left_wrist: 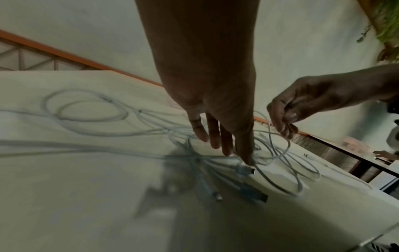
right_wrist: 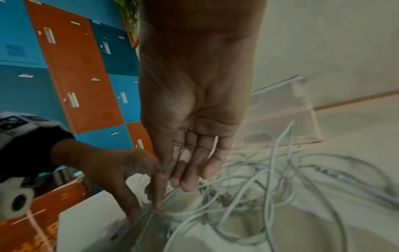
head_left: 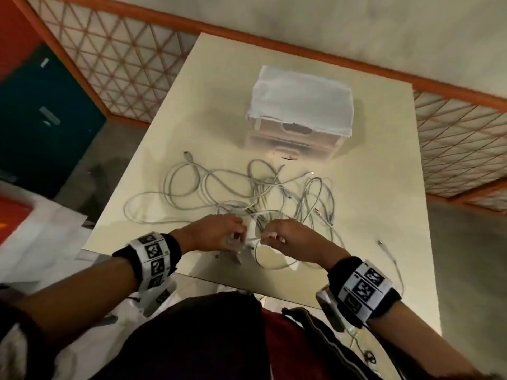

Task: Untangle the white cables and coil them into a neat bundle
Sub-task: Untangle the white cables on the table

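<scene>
Plainly, the white cables [head_left: 247,193] still lay in a loose tangle on the cream table [head_left: 384,174], spread from side to side, with the densest knot just beyond the hands and long loops trailing toward the person's left. Both hands worked at the near edge of the heap, close together but not touching. The left hand [head_left: 216,233] reached down with fairly straight fingers, its fingertips [left_wrist: 248,160] on strands beside a connector plug [left_wrist: 248,169]; whether it pinched anything I could not tell. The right hand [head_left: 288,239] appeared to pinch one thin loop between curled fingers. A covered clear drawer box [head_left: 299,116] stood well beyond the tangle. Judging by this, untangling had barely begun; the knot sat about equally near both hands, so separating strands would likely mean drawing them apart sideways.
</scene>
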Motion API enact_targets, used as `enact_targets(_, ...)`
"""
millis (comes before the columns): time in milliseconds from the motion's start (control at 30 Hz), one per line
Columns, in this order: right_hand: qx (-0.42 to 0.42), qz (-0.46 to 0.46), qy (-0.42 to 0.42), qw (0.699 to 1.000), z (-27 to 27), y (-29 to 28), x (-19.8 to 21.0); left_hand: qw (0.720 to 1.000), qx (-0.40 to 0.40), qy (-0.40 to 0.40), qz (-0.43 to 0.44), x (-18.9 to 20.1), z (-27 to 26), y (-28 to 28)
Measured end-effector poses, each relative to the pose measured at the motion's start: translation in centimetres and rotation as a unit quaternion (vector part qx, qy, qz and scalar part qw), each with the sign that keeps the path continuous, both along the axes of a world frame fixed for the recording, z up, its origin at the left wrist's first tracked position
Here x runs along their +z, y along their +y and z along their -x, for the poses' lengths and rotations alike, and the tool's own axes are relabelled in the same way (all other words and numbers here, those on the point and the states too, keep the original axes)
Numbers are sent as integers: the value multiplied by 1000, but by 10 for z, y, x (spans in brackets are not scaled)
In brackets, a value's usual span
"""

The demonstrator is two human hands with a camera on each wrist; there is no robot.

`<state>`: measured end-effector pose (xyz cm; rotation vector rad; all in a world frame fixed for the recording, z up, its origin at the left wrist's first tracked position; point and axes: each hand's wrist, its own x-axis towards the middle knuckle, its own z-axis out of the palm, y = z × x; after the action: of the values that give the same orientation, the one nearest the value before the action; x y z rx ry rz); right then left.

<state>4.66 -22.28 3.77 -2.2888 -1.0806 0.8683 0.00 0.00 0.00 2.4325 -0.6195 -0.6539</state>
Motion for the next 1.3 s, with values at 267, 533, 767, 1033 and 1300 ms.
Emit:
enact_targets(267,20,70,47,996,3,30,-7,997,-28,-72,-30,-4,14,-5)
enact_targets(533,-123,-152,45,980,-10,41,21,954,132,-50,266,90,-18,-24)
enact_targets(767,-140,-100,38,984,-4,42,6,861,176,-123,461,162,-32,-30)
enact_targets(1033,-211,-76,74,972,-6,-9,11,935,164,-183,255,146,-34,9)
enact_targets(1300,-221,-172,58,958,-12,3,80,979,104,-164,65,97,-20,13)
